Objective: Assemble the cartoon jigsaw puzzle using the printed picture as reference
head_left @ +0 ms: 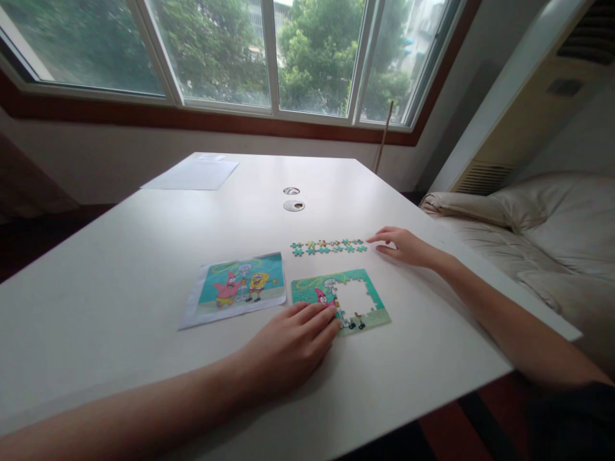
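Observation:
A jigsaw puzzle (375,304) with a green and teal cartoon picture lies flat on the white table, with a gap in its right half. My left hand (300,336) rests flat over its lower left part, fingers stretched out, hiding that corner. Behind the puzzle, several loose jigsaw pieces (329,246) lie in two rows. My right hand (396,245) is at the right end of these rows, index finger extended and thumb apart, with nothing visible between them. Left of the puzzle lies a printed reference picture (240,285) of the same cartoon figures.
The white table (120,269) has two round metal-rimmed inserts (293,205) in its middle. Sheets of paper (192,174) lie at the far left. A pale sofa (538,256) stands to the right, and windows (216,51) line the far wall.

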The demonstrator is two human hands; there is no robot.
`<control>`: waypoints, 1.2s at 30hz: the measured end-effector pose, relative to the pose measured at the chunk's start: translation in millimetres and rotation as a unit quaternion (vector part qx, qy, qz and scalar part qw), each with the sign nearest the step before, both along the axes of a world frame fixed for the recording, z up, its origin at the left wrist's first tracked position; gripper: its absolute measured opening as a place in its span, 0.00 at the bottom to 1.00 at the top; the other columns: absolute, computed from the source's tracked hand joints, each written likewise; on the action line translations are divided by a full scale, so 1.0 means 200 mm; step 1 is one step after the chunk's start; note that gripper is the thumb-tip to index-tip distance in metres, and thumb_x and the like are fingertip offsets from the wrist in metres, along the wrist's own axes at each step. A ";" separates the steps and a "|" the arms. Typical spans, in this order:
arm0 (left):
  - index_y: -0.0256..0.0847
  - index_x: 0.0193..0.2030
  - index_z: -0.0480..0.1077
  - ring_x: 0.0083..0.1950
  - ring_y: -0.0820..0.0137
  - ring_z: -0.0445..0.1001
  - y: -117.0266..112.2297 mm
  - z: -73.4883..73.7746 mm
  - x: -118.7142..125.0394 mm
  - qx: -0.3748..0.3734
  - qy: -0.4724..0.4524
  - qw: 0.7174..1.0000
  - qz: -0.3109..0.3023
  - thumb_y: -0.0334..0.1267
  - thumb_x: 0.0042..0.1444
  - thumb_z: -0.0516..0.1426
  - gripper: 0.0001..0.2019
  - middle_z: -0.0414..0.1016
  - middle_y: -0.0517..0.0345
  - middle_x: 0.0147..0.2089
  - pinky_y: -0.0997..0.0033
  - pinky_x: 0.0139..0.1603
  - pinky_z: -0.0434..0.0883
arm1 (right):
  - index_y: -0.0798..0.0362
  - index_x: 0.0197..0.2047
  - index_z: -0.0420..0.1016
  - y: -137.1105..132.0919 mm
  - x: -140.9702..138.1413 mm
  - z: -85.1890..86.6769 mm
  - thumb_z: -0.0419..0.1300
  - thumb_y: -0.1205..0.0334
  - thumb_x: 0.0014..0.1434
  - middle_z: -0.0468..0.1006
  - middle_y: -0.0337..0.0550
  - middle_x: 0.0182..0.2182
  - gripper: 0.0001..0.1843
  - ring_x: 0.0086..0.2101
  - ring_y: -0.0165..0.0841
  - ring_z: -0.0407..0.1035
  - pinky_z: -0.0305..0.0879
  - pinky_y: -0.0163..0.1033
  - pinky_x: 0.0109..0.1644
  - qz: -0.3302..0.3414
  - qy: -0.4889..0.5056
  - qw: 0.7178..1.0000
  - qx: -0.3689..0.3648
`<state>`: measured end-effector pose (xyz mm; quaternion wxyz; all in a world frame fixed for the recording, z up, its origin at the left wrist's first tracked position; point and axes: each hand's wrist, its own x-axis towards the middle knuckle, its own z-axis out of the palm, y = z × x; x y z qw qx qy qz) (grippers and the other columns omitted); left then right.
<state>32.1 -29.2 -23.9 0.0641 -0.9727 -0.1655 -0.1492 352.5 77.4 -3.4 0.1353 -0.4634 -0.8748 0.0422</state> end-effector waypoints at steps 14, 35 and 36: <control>0.33 0.51 0.65 0.52 0.60 0.68 0.00 -0.01 0.01 0.000 -0.012 1.000 0.001 0.31 0.60 0.48 0.14 0.70 0.46 0.53 0.60 0.48 0.68 | 0.53 0.43 0.75 -0.01 -0.05 0.00 0.53 0.63 0.56 0.75 0.47 0.38 0.13 0.34 0.32 0.69 0.65 0.35 0.38 0.014 0.032 0.999 -0.030; 0.32 0.50 0.66 0.51 0.60 0.68 -0.01 0.01 0.02 -0.007 -0.003 1.000 0.007 0.31 0.60 0.47 0.13 0.70 0.46 0.52 0.60 0.48 0.68 | 0.57 0.38 0.74 0.13 -0.40 0.07 0.61 0.63 0.50 0.75 0.44 0.33 0.11 0.33 0.31 0.68 0.61 0.35 0.38 0.067 -0.034 0.993 -0.090; 0.32 0.50 0.66 0.51 0.60 0.68 -0.01 0.01 0.02 -0.008 -0.003 1.000 0.009 0.30 0.60 0.47 0.13 0.70 0.46 0.53 0.60 0.49 0.68 | 0.57 0.37 0.74 0.14 -0.40 0.07 0.61 0.62 0.50 0.75 0.44 0.33 0.10 0.33 0.31 0.68 0.61 0.34 0.38 0.067 -0.041 0.992 -0.103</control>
